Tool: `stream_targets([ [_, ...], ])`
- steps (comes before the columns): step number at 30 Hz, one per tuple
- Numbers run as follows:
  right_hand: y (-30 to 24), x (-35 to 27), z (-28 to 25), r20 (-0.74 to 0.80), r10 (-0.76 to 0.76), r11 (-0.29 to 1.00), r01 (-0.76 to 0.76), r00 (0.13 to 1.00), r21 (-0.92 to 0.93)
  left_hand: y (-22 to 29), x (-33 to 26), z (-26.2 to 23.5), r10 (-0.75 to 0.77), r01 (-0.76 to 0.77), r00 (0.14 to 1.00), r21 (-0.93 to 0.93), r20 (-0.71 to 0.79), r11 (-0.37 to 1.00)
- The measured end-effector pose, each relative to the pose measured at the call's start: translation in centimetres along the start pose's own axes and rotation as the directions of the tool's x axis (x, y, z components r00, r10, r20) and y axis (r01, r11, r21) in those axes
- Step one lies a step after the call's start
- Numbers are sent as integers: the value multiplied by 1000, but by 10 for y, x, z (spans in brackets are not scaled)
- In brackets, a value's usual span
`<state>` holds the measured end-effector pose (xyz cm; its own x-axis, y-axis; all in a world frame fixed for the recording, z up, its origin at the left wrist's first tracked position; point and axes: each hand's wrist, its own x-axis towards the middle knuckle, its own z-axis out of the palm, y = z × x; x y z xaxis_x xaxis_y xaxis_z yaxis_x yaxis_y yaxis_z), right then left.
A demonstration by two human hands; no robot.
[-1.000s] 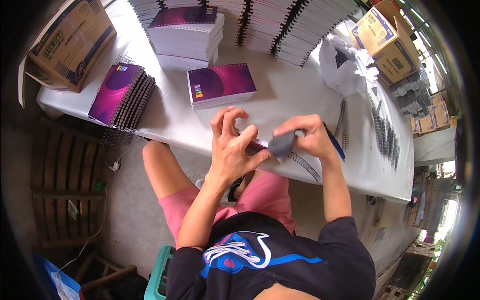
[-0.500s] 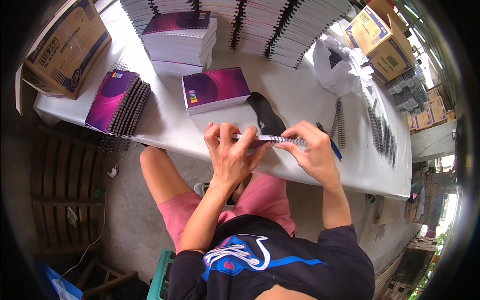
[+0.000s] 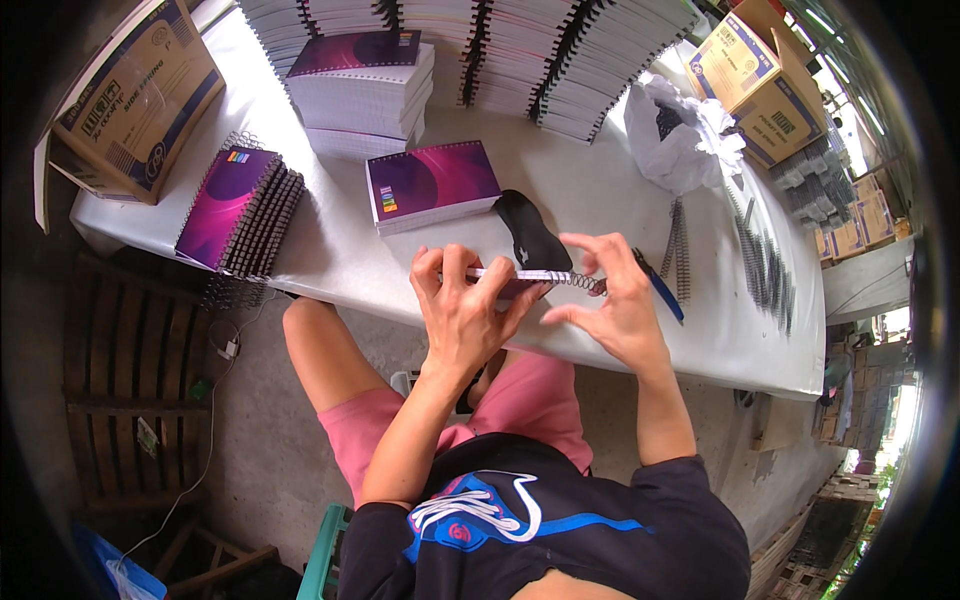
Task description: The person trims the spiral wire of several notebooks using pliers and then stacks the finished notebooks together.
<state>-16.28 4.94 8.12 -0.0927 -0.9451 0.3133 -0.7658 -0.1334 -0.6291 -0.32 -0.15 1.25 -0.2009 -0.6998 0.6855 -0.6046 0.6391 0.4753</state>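
Note:
My left hand (image 3: 462,302) is closed on a thin notebook (image 3: 522,275) held edge-up above the table's front edge. A dark spiral coil (image 3: 572,280) runs along the notebook's holed edge, its loose end sticking out to the right. Around that free end my right hand (image 3: 632,312) is spread, thumb and fingers apart and not gripping the coil. Just beyond lies a stack of purple-covered notebooks (image 3: 432,187), with a flat black curved object (image 3: 530,232) beside it. A slim blue-and-black tool (image 3: 658,287) lies right of my right hand, near some loose coils (image 3: 676,250).
Coil-bound purple notebooks (image 3: 228,208) are piled at the left by a cardboard box (image 3: 145,105). Taller paper stacks (image 3: 365,95) line the back. A white plastic bag (image 3: 672,150), another box (image 3: 755,85) and many coils (image 3: 768,270) occupy the table's right side.
My right hand has let go of the coil, its thumb and fingers spreading apart. My left hand keeps the notebook in nearly the same place.

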Motion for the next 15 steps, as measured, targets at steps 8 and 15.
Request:
stream_targets([
  [8,19,-4,0,-29,-97,995,96,995,-26,-1,0,1,1,-1,1000,1,-4,1000],
  [15,19,-12,14,-231,-111,990,128,967,60,0,-1,2,-9,9,1000,-10,-20,1000],
])
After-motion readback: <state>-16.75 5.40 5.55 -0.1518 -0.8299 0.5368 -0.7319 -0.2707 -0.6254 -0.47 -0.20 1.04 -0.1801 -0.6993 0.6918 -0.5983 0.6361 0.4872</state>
